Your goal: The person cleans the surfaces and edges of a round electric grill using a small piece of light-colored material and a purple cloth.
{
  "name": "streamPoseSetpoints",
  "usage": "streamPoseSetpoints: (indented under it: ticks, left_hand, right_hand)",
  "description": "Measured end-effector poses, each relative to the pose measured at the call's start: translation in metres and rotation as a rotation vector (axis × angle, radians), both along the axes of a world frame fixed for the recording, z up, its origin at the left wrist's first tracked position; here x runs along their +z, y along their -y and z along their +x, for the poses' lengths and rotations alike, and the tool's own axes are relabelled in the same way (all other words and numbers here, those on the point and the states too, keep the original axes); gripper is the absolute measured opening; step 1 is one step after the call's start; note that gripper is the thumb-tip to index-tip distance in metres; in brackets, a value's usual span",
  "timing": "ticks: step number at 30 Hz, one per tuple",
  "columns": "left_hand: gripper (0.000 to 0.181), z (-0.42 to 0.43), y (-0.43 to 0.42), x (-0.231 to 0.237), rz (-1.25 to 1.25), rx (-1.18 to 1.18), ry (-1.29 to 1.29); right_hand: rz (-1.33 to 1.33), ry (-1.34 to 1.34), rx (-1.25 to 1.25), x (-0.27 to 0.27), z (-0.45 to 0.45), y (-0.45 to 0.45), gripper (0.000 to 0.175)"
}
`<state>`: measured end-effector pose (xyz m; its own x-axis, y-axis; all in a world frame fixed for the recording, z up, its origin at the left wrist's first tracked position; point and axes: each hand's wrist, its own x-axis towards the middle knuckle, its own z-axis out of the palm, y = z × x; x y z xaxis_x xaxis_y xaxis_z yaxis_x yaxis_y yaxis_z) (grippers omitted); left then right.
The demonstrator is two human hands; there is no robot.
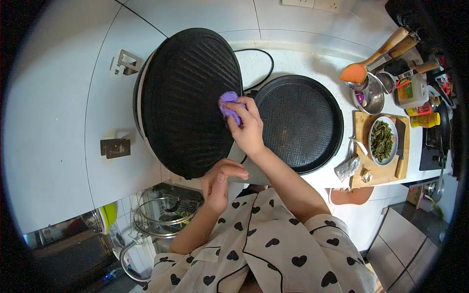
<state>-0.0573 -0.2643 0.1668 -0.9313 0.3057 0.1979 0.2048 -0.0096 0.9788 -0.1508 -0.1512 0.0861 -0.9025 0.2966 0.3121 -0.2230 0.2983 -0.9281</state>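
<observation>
A purple cloth (230, 104) is bunched in my right hand (248, 128), pressed to the ridged inner face of the raised black lid (187, 106) of an electric griddle. The lid stands tilted up on the left. Beside it lies the griddle's round black lower pan (298, 122), its textured floor bare. My left hand (220, 185) is at the lid's near lower edge, fingers bent towards the right and apart. It holds nothing that I can see; whether it touches the rim I cannot tell.
At right a wooden cutting board (361, 146) carries a bowl of chopped greens (381, 143) and a cleaver (400, 146). Behind it stand a steel bowl (375, 96) and an orange spatula (354, 73). A black cord (272, 66) loops behind the pan. A glass lid (161, 212) sits low left.
</observation>
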Motion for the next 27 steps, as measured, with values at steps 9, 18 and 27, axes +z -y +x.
streamPoseSetpoints:
  ticks: [9, 18, 27]
  left_hand:
    - [0.047, 0.012, 0.004, -0.026, 0.049, 0.019, 0.152]
    - [0.045, 0.006, -0.004, -0.034, 0.082, -0.004, 0.184]
    - [0.042, 0.014, -0.003, -0.038, 0.026, 0.012, 0.209]
  right_hand:
    - [-0.171, 0.251, 0.028, -0.019, 0.013, -0.002, 0.029]
    - [0.08, 0.421, 0.052, -0.036, 0.018, -0.018, 0.025]
    - [0.088, 0.141, 0.054, -0.005, 0.009, -0.01, 0.023]
